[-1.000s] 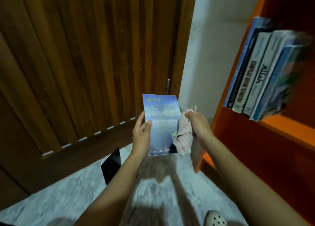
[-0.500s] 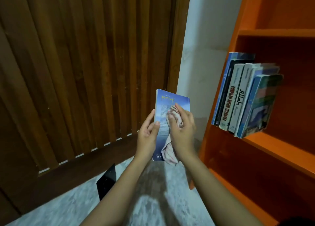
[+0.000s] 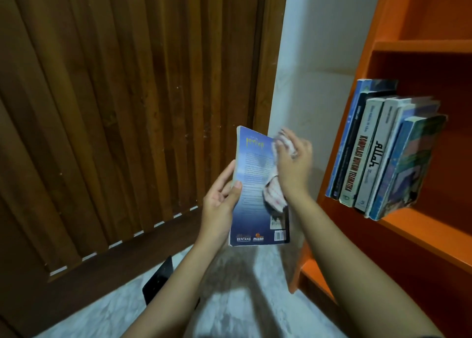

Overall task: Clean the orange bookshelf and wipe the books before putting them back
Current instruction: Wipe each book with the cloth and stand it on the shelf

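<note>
At centre frame, the left hand (image 3: 219,205) grips a blue book (image 3: 252,192) by its left edge, thumb on the cover, while the blurred right hand (image 3: 293,166) clutches a pale cloth (image 3: 274,193) against it. A row of books (image 3: 383,154) leans on the orange bookshelf (image 3: 421,46) at right.

The book (image 3: 255,184) stands upright at centre, the left hand (image 3: 219,202) holding its left edge. The right hand (image 3: 293,164) presses a cloth (image 3: 274,192) against its cover. To the right stands the bookshelf (image 3: 421,235), with a row of books (image 3: 383,154) on one board. The door (image 3: 127,108) lies behind and to the left, and the wall (image 3: 319,57) is between door and bookshelf. A panel (image 3: 159,281) stands on the floor (image 3: 242,312) by the door.
</note>
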The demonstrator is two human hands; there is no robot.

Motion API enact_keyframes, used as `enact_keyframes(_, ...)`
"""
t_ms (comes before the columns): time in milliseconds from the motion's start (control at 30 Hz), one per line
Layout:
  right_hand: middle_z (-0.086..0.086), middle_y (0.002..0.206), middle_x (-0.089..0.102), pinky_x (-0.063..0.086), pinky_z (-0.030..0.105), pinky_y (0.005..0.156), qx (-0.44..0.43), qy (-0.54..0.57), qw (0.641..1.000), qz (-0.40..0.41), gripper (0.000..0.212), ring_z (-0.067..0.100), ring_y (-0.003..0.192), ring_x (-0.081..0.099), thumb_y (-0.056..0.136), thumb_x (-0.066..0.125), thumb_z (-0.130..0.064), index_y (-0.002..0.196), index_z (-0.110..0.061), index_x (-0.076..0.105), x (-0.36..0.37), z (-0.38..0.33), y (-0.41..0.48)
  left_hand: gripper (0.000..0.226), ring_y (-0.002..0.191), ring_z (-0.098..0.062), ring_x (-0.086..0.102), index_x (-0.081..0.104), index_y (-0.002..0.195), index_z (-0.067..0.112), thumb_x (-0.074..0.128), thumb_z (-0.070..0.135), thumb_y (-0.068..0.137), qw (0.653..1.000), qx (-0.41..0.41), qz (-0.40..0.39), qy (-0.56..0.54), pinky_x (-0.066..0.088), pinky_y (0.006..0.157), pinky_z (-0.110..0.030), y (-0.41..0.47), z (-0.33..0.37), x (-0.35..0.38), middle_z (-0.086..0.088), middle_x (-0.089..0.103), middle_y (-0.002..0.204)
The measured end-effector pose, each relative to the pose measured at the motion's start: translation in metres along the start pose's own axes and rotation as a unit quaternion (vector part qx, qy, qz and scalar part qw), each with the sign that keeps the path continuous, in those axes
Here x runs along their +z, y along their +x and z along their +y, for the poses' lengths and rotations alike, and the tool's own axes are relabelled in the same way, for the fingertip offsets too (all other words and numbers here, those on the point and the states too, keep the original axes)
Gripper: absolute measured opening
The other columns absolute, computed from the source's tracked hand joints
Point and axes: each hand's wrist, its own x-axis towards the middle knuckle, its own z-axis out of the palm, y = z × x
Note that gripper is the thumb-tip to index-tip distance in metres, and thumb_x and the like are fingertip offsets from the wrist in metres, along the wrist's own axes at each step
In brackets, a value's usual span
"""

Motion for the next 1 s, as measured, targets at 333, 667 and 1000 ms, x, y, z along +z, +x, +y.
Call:
enact_keyframes(333,0.004,0.106,0.053,0.047,0.022,0.091,-0.152,0.005,0.984,-0.096,0.031,0.019,0.103,0.058,0.087,0.062,-0.009,0.114,-0.023,0.064,0.019,0.016,-0.053,0.039,0.109,-0.023,0.063,0.053,0.127,0.02,0.051,0.004,0.092,0.992,-0.028,0.078,-0.091,0.048,0.099,-0.041,0.018,-0.013,0.01,-0.01,0.064,0.121)
enact_keyframes(667,0.0,0.106,0.051,0.04,0.01,0.09,-0.067,-0.038,0.989,-0.126,0.026,0.014,0.103,0.054,0.09,0.06,-0.012,0.104,-0.033,0.065,0.005,0.037,-0.082,0.035,0.108,-0.031,0.063,0.053,0.123,0.023,0.051,0.005,0.094,0.965,-0.043,0.198,-0.167,0.049,0.095,-0.047,0.023,-0.013,0.011,-0.012,0.064,0.12)
enact_keyframes(1000,0.004,0.105,0.055,0.038,0.01,0.089,-0.162,-0.077,0.967,-0.181,0.029,0.017,0.099,0.055,0.088,0.061,-0.014,0.114,-0.025,0.066,-0.023,0.069,-0.101,0.043,0.101,-0.023,0.066,0.046,0.136,0.021,0.051,0.009,0.095,0.962,-0.061,0.199,-0.177,0.054,0.083,-0.041,0.017,-0.008,-0.022,-0.004,0.066,0.117)
